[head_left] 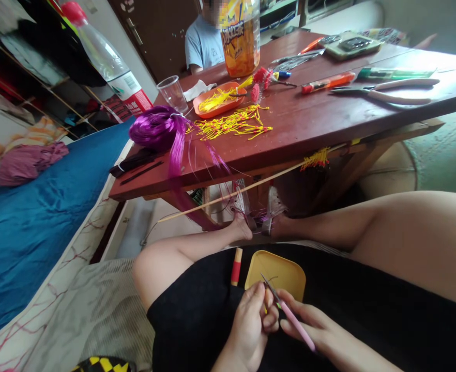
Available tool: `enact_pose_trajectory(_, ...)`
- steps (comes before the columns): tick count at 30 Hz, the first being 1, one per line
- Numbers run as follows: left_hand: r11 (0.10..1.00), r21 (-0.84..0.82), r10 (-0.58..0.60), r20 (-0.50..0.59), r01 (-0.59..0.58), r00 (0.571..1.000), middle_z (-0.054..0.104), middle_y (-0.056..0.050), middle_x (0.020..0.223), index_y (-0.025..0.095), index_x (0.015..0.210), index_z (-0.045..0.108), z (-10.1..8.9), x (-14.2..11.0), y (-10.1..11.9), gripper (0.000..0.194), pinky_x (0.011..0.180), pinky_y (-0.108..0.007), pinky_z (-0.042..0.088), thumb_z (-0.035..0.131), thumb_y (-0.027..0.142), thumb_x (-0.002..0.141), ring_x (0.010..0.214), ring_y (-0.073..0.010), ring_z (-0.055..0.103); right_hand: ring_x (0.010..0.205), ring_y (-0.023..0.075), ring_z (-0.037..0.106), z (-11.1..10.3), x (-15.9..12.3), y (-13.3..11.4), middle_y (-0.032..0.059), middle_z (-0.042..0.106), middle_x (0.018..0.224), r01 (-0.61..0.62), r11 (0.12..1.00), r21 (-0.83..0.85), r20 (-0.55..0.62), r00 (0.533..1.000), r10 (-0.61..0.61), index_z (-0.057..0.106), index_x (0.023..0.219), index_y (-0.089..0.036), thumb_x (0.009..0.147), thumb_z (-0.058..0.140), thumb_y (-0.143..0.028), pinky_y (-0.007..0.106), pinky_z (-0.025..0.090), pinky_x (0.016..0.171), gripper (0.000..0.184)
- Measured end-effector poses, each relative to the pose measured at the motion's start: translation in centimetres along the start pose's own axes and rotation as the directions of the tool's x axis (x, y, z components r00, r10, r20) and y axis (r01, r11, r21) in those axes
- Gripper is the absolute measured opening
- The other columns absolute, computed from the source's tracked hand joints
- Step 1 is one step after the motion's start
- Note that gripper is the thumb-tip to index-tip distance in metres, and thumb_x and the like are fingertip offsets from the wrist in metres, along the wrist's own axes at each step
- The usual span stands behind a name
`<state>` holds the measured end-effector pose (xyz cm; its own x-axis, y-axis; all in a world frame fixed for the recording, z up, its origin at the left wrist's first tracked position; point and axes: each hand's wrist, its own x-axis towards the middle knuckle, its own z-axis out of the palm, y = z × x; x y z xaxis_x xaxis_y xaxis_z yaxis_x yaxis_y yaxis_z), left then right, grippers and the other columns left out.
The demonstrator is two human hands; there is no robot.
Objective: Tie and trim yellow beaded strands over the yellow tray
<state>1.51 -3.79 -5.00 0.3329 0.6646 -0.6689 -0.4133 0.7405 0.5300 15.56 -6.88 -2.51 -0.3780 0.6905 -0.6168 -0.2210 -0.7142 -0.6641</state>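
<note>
My left hand (253, 315) is closed in a pinch over my lap. A small piece with a dark tip and a bit of yellow shows between its fingers, mostly covered. My right hand (307, 320) grips a slim pointed tool with a pink handle (298, 326), its grey tip angled up and left beside the left fingertips. Just beyond both hands, a yellow tray (290, 271) lies on the black cloth over my lap, with a thin dark strand on it. A small red and tan stick (236, 267) lies left of the tray.
A reddish table (290, 126) ahead bears purple thread (154, 126), yellow knotted cords (228, 124), an orange dish (233, 106), pliers (391, 93) and a tea bottle (241, 46). A thin stick (228, 196) hangs along its near edge. A person (202, 44) sits across.
</note>
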Motion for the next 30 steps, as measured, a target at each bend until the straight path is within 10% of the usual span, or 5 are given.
enact_pose_trajectory(8,1.000,0.031,0.007,-0.052,-0.006,0.999,0.046,0.006,0.054,0.010,0.070,0.058,-0.5,1.1,-0.1,0.038,0.041,-0.015,0.014,0.076,0.042,0.061,0.040,-0.0004,0.026,0.087,0.0245,0.058,-0.4,1.3,0.5,0.0049,0.067,0.092,-0.006,0.998,-0.059,-0.014,1.000,0.005,0.069,0.099,-0.017,0.065,0.062,-0.060,0.033,0.040,0.089,0.055)
enact_pose_trajectory(13,0.970,0.226,0.127,-0.174,-0.086,0.976,0.047,0.005,0.054,0.015,0.103,0.063,-1.0,2.0,-0.4,0.054,0.044,-0.018,0.023,0.075,0.047,0.061,0.046,-0.0061,0.035,0.058,0.0144,0.047,-0.9,2.6,1.5,0.0014,0.063,0.079,-0.085,0.995,-0.056,-0.080,0.994,0.080,0.067,0.102,-0.019,0.059,0.065,-0.063,0.026,0.041,0.062,0.062)
enact_pose_trajectory(17,0.931,0.319,0.251,-0.211,-0.176,0.945,0.056,0.000,0.066,0.019,0.092,0.066,-1.6,3.1,-1.2,0.035,0.050,-0.024,0.034,0.072,0.043,0.066,0.058,-0.0140,0.048,0.049,0.0095,0.029,-1.1,3.3,2.2,-0.0046,0.048,0.058,-0.135,0.991,-0.010,-0.109,0.985,0.133,0.068,0.097,-0.020,0.058,0.068,-0.060,0.021,0.025,0.046,0.056)
enact_pose_trajectory(30,0.905,0.382,0.299,-0.264,-0.185,0.917,0.062,-0.005,0.086,0.017,0.092,0.066,-1.6,4.6,-2.3,0.031,0.063,-0.025,0.043,0.070,0.038,0.069,0.075,-0.0174,0.056,0.053,0.0142,0.040,-1.1,4.4,3.7,-0.0034,0.047,0.054,-0.107,0.993,0.049,-0.143,0.983,0.113,0.068,0.100,-0.016,0.061,0.063,-0.064,0.029,0.041,0.066,0.062)
